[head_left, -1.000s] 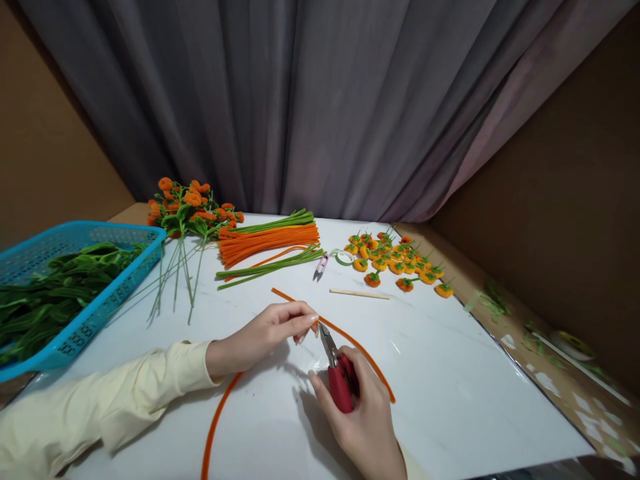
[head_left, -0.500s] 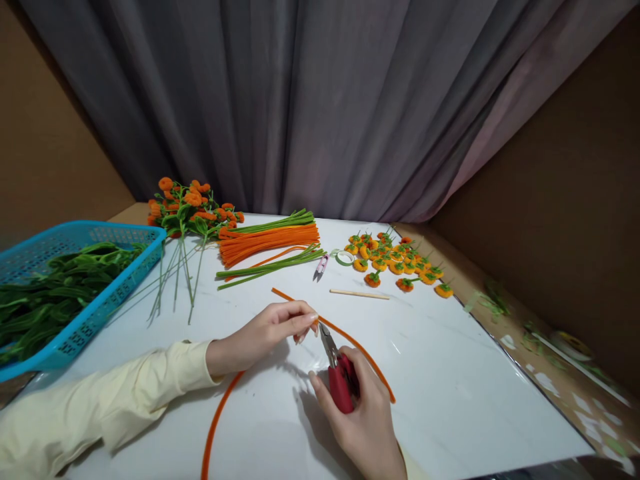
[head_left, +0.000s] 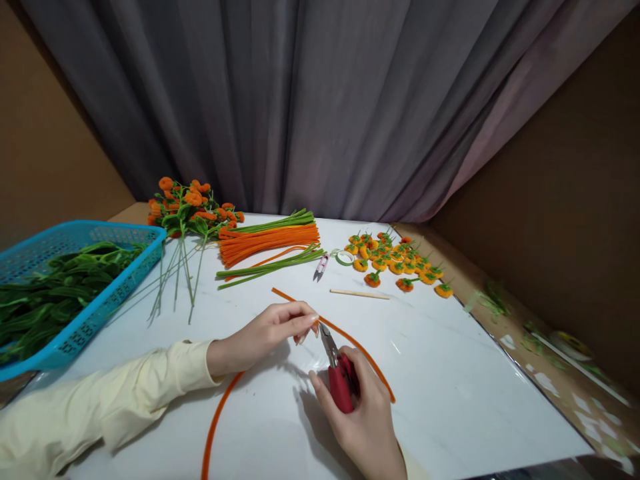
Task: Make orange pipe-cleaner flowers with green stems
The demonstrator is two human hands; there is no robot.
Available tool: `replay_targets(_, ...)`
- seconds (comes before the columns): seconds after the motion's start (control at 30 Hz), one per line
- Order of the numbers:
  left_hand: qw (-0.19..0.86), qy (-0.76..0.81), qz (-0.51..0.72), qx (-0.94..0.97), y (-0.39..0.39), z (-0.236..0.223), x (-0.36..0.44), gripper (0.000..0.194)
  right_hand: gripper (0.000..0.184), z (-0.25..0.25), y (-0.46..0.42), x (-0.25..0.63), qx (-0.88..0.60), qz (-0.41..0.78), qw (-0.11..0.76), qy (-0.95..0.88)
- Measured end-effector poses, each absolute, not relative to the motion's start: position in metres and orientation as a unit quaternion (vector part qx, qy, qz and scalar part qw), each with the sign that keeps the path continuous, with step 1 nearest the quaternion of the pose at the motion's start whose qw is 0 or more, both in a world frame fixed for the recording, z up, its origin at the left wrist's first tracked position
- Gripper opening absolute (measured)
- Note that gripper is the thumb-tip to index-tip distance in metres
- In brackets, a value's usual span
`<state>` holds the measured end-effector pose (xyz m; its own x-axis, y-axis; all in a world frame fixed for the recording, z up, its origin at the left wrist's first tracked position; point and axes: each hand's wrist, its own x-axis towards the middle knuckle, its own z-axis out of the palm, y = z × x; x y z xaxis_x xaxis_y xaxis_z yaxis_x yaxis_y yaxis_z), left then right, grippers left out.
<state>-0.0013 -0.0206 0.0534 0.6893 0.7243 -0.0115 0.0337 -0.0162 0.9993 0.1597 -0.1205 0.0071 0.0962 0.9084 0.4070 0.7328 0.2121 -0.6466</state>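
Observation:
My left hand is closed in a pinch on an orange pipe cleaner, whose small tip shows at the fingertips. The red-handled pliers are in my right hand, their metal jaws pointing up and left at that tip. Whether the jaws touch it I cannot tell. Behind the jaws, a loose orange pipe cleaner curves across the table. A second orange length bends out from under my left wrist toward the near edge; its link to the pinched tip is hidden.
Leaves fill a blue basket at left. Behind lie orange fuzzy flowers, orange pipe cleaners, green pipe cleaners, snips, a tape roll, a wooden stick and several flower heads. Scraps litter the right side.

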Motion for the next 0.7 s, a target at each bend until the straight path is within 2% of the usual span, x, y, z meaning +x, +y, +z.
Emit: replay_targets(0.7,0.644,0.293,0.27,0.654,-0.0218,0.0532,0.0002,0.026,0.024,0.0058,-0.1192,0.1594,-0.616,0.11,0.402,-0.668)
